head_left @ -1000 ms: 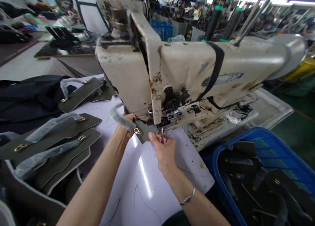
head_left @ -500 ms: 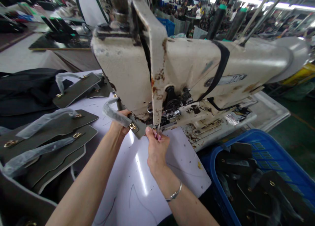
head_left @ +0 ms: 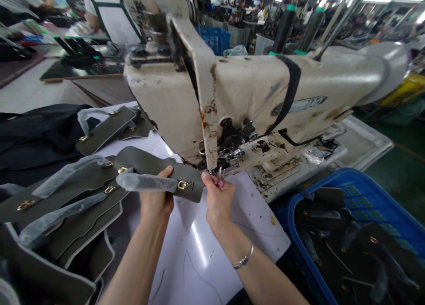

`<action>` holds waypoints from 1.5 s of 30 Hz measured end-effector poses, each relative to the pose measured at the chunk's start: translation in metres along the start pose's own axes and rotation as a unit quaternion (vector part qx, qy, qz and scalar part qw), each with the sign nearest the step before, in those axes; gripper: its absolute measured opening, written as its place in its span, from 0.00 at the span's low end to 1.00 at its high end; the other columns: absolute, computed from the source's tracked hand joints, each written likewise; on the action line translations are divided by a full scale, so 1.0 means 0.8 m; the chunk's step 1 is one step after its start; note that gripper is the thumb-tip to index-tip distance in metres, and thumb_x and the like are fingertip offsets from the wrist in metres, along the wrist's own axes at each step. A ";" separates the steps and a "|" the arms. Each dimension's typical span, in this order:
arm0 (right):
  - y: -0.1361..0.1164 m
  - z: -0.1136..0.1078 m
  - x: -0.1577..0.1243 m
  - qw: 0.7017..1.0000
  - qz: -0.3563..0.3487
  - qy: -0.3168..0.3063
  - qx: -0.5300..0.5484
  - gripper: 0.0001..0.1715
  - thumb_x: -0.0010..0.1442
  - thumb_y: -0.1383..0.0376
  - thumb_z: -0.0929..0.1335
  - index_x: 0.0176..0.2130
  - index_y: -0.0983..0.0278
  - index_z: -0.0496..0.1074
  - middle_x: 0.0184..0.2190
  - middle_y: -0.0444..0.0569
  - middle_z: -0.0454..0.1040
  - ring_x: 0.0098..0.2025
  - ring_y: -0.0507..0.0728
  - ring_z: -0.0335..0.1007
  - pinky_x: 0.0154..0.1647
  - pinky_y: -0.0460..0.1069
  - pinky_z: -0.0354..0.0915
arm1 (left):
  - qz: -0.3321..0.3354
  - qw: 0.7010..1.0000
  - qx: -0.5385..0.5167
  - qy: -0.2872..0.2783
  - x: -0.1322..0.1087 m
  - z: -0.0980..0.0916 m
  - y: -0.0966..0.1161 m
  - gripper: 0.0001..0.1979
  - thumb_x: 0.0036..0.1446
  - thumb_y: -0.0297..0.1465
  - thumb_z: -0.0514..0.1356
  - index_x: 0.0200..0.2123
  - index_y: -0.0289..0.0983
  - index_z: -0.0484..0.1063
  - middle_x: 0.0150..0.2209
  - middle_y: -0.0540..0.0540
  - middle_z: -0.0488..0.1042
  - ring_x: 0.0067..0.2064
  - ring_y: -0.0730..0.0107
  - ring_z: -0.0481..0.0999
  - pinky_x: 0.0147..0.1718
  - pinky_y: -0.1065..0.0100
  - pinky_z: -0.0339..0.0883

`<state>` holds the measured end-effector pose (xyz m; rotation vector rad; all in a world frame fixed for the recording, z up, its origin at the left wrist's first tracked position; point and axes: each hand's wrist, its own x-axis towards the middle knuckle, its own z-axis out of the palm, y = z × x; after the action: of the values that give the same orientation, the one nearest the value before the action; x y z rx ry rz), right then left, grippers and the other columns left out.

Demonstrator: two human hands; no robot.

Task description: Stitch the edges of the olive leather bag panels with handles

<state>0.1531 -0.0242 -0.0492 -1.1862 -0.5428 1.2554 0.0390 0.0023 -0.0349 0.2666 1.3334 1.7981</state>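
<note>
My left hand (head_left: 156,203) is closed on a dark grey-green bag panel (head_left: 146,156), thumb on top and fingers beneath. The panel carries a plastic-wrapped handle (head_left: 148,182) and gold-coloured ring fittings. Beside the panel's right end, my right hand (head_left: 219,201) is closed round small pink-handled scissors (head_left: 219,180), their metal blades pointing up. Its thumb and forefinger are at the panel's edge; whether they also pinch a thread I cannot tell. Both hands are just in front of the needle area of a worn cream sewing machine (head_left: 265,88).
Several similar panels with wrapped handles (head_left: 66,207) are piled on the left of the white table top (head_left: 186,274). At right stands a blue basket (head_left: 332,176) holding more of them. Black fabric (head_left: 43,132) lies at far left. A person (head_left: 113,17) sits behind the machine.
The bag panel has come out leftward and toward me from beside the machine head, turning so its face shows. My left hand moved with it; my right hand stays near the needle. The view shifted slightly.
</note>
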 end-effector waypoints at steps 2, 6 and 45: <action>-0.006 -0.008 0.001 1.000 0.007 -0.006 -0.017 0.17 0.51 0.59 0.75 0.20 0.64 0.71 0.20 0.41 0.66 0.26 0.51 0.58 0.30 0.48 0.59 | -0.011 0.999 -0.021 0.037 -0.019 -0.006 -0.005 0.15 0.42 0.20 0.70 0.34 0.36 0.73 0.36 0.50 0.79 0.33 0.71 0.78 0.35 0.71 0.79; -0.013 -0.027 0.007 0.997 0.009 -0.036 -0.066 0.16 0.50 0.59 0.75 0.20 0.64 0.72 0.18 0.39 0.62 0.26 0.50 0.54 0.29 0.48 0.56 | -0.015 0.995 -0.047 0.089 -0.063 -0.011 -0.015 0.15 0.43 0.19 0.71 0.30 0.39 0.70 0.31 0.54 0.76 0.31 0.73 0.76 0.32 0.75 0.77; -0.042 -0.052 0.038 0.980 0.043 -0.185 -0.061 0.17 0.46 0.61 0.76 0.20 0.63 0.66 0.18 0.38 0.60 0.23 0.48 0.50 0.26 0.47 0.51 | 0.480 0.424 0.715 -0.278 -0.037 -0.012 0.034 0.18 0.71 0.41 0.52 0.53 0.47 0.80 0.50 0.39 0.75 0.52 0.46 0.70 0.47 0.51 0.66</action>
<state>0.2118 -0.0074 -0.0422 -1.0897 -0.8599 1.5482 0.0375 -0.0276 -0.0068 2.7026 1.9076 0.3341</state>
